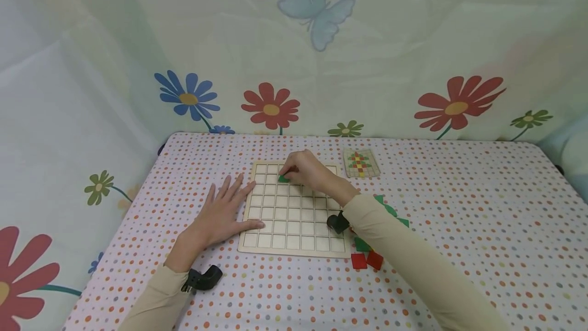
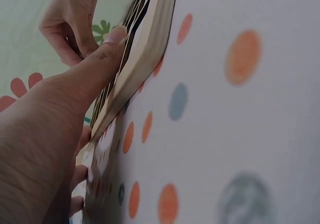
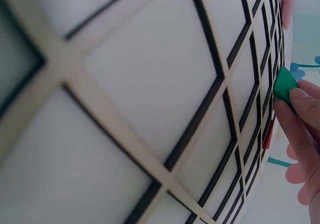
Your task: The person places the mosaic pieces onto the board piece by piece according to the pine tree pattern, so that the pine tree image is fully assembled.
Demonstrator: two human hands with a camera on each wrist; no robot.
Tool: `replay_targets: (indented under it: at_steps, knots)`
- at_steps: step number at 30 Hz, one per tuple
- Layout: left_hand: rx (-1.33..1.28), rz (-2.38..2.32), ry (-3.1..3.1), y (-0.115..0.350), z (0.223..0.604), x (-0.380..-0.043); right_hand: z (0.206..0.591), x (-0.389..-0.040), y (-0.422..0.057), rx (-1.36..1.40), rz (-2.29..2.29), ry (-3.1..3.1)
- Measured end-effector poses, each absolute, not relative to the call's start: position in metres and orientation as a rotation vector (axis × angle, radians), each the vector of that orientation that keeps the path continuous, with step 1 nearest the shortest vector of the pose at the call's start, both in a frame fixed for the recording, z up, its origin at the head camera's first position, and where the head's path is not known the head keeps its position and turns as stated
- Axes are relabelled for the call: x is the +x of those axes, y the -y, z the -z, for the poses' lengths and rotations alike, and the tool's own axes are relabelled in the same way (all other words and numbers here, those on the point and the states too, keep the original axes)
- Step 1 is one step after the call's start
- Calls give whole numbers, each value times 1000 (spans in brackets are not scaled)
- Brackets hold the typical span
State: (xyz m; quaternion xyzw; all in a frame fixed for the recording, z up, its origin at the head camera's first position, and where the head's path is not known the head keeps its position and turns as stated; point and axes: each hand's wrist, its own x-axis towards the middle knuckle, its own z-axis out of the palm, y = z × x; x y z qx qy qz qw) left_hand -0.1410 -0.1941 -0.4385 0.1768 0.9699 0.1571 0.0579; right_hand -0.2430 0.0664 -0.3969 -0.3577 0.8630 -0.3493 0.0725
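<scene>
A light wooden board (image 1: 294,254) with a grid of square cells lies on the table. My right hand (image 1: 309,170) is over its upper part and pinches a small green tile (image 3: 284,83) between thumb and finger, close to the grid. Just beside that tile, the right wrist view shows a red tile (image 3: 268,134) on the board, hidden behind my hand in the head view. With fingers spread, my left hand (image 1: 220,217) rests at the board's left side. Its thumb lies over the rim (image 2: 150,49), and the other fingers reach along the tablecloth to the edge.
A small pattern card (image 1: 361,163) with a coloured grid design lies beyond the board's upper right corner. Loose red tiles (image 1: 359,261) and several green tiles (image 1: 362,244) lie right of the board, partly under my right forearm. A dotted cloth (image 1: 459,208) covers the table.
</scene>
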Motion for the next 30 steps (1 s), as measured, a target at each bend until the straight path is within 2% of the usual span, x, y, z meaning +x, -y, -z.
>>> replay_targets:
  at_steps: [12,21,30]
  knots:
    - [535,-476,-2937,196,439,-142,390,-239,-60,-1145,892,-2634]
    - [523,-453,-2942,196,438,-140,384,-236,-49,-1155,587,-2671]
    - [529,-452,-2932,195,438,-142,386,-236,-49,-1198,538,-2704]
